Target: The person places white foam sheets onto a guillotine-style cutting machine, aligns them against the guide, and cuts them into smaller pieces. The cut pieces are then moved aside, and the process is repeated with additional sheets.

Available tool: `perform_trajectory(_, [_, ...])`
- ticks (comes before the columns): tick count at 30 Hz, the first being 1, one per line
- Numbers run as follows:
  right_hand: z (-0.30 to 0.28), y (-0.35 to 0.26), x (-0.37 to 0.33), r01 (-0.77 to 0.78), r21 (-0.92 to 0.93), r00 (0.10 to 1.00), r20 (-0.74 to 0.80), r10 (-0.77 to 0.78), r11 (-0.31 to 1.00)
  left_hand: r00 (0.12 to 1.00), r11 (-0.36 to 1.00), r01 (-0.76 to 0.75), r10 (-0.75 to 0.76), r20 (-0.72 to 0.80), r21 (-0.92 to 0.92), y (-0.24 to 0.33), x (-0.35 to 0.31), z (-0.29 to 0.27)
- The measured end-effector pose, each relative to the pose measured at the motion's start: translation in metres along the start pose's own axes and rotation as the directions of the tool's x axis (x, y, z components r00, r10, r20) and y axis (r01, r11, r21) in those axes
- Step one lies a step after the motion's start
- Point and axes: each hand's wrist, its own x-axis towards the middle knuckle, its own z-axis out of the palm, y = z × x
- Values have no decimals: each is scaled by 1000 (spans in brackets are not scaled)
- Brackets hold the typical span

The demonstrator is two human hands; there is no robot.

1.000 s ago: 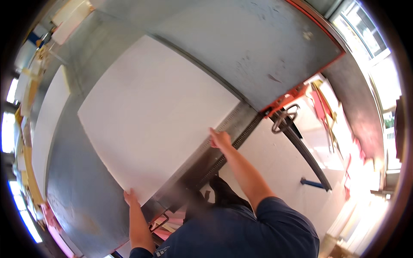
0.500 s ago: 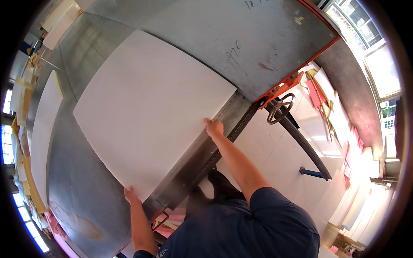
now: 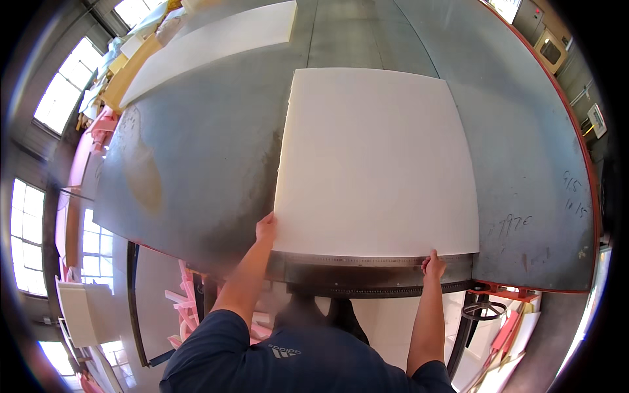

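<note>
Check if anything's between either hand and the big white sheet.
Nothing visible. The left hand is at the left edge of the white sheet, near the front corner. The right hand is over the ruler strip, thumb at the sheet's front edge; the strip doesn't block it.

Upper left: we note a long white strip (image 3: 211, 44) lying flat, with a yellowish block (image 3: 131, 71) just beside it. Beyond these we see a multi-paned window (image 3: 67, 88). Lower left: we log loose pink offcuts (image 3: 190, 296), well apart from a pale box-shaped object (image 3: 74, 314). Lower right: we record a dark handwheel (image 3: 485, 310); pink and yellowish strips (image 3: 506, 333) lie near it, their material unclear to us.
</note>
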Motion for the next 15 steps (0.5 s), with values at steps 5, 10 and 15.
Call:
perform_trajectory(5, [-58, 33, 35, 252, -608, 943, -20, -331, 753, 992, 931, 101, -68, 105, -352, -44, 23, -36])
perform_trajectory(10, [-191, -12, -23, -92, -598, 608, -667, -430, 796, 960, 880, 189, -73, 270, -435, 24, -32, -16])
perform_trajectory(15, [-268, -25, 5, -408, -361, 548, -831, -91, 838, 984, 953, 143, -109, 139, -266, 30, -15, -20])
